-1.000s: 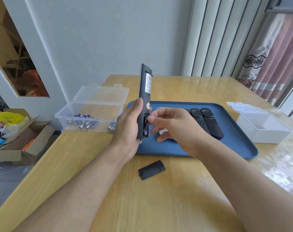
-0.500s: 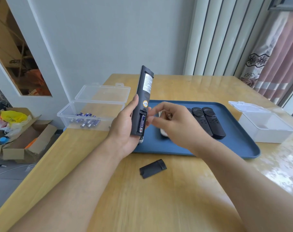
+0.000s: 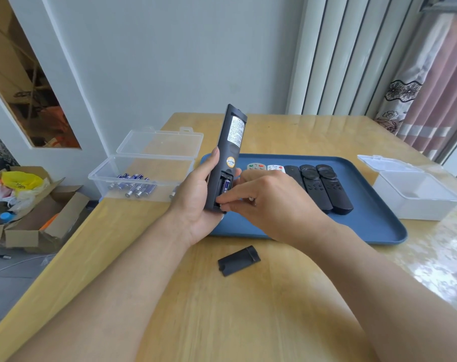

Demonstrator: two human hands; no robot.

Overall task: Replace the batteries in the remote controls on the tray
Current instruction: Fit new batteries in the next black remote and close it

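The left hand (image 3: 196, 202) grips the long black remote control (image 3: 226, 158) upright above the blue plastic tray (image 3: 374, 226), its open battery bay facing right toward the right hand (image 3: 272, 199), whose curled fingertips (image 3: 223, 206) press at the bay's lower end, beneath the blue battery (image 3: 225, 186).

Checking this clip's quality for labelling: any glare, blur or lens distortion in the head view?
Head view: daylight glare washes out the glossy table at right; wide-angle distortion bends the table edge and wall lines; the held remote, its battery and both hands stay sharp; shadows are soft.
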